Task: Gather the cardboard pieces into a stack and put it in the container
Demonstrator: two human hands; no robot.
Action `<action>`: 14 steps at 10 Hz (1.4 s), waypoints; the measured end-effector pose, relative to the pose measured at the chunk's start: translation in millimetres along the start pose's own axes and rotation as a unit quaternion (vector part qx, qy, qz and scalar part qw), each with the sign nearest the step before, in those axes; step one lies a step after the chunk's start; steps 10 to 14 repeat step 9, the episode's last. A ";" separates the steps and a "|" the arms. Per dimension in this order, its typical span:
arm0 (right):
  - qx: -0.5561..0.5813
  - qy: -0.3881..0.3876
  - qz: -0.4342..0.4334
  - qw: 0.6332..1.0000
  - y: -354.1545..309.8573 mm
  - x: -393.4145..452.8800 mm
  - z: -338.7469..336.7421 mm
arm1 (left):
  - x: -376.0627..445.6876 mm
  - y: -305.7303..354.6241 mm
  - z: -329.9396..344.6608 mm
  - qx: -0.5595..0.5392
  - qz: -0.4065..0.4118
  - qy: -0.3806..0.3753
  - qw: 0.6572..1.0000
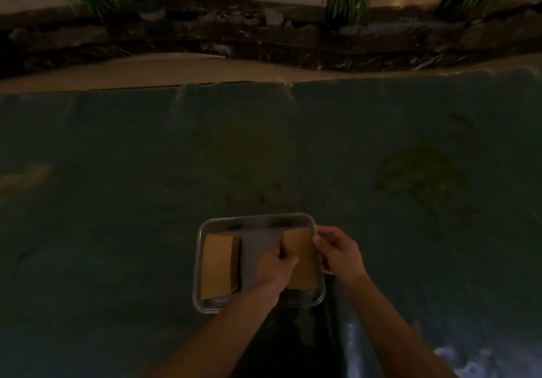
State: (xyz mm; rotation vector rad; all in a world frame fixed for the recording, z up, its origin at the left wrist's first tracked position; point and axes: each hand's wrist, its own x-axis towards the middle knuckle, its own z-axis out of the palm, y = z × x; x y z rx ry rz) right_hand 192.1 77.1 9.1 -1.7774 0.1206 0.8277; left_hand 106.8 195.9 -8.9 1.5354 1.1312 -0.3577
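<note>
left hand (277,263): fingers pinched on right cardboard stack (300,260) in container (258,220) | right hand (340,250): fingers curled against stack's outer edge, at the rim

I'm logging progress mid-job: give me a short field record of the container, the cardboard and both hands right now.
container: clear tray on dark green cloth
left stack: cardboard stack lying in the container's left side, untouched
right stack: cardboard stack over the container's right side, held
left hand: left hand gripping the right stack's left edge
right hand: right hand at the right stack's right edge, by the container rim
loose cardboard on cloth: none visible
lighting: dim
</note>
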 end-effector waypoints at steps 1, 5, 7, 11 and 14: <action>0.004 0.006 -0.011 1.000 2.9 0.1 2.6 | 3.2 -4.2 1.5 0.099 0.047 0.019 0.994; -0.048 0.100 -0.039 0.993 -0.2 -12.6 11.9 | -3.7 1.6 1.0 0.186 0.094 0.012 0.978; -0.025 0.134 -0.060 0.989 -8.8 -43.5 2.1 | -35.3 -3.5 -39.6 0.124 0.180 0.015 0.976; 0.041 0.144 -0.196 0.969 -59.5 -107.2 -13.1 | -113.6 18.9 -127.2 -0.011 0.384 0.137 0.913; 0.041 0.144 -0.196 0.969 -59.5 -107.2 -13.1 | -113.6 18.9 -127.2 -0.011 0.384 0.137 0.913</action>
